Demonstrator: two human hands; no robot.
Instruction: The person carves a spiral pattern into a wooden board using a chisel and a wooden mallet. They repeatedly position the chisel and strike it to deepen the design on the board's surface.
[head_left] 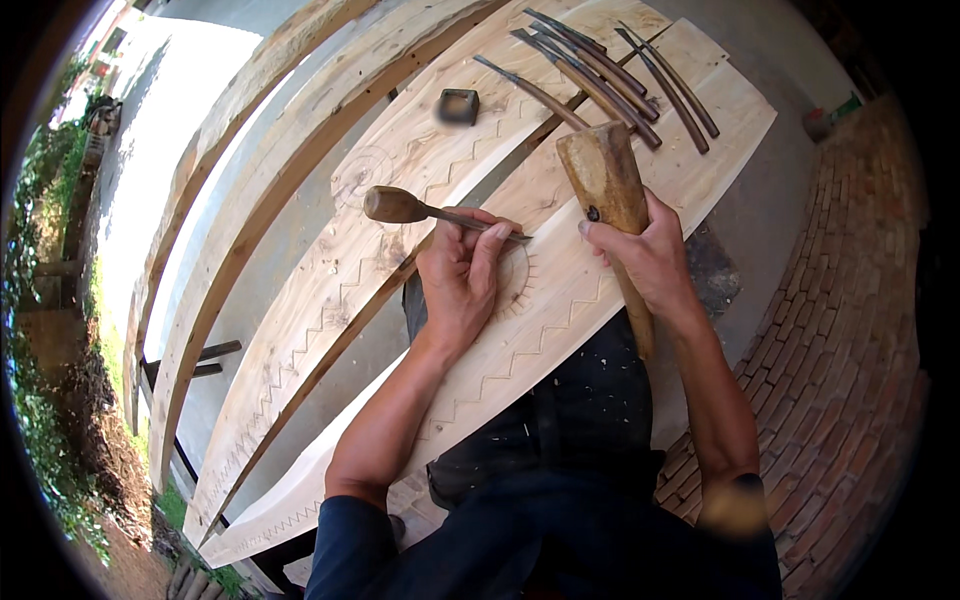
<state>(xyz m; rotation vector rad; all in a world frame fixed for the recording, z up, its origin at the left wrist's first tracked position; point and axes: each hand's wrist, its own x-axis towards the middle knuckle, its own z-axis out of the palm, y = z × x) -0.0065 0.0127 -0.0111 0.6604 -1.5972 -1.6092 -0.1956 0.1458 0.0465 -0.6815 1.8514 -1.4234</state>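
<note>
My left hand is closed round the steel shaft of a carving chisel. Its bulbous wooden handle points left, and its tip meets the near plank at the edge of a carved circle with short rim notches. Part of that circle lies hidden under the hand. A zigzag line runs along the same plank. In my right hand is a worn wooden mallet, gripped where head and handle meet. The mallet's head points away from me, apart from the chisel.
Several carving chisels lie at the planks' far end. A small dark square block rests on the second plank, which bears similar carving. Two curved, thick timbers stand to the left. Brick paving lies at the right.
</note>
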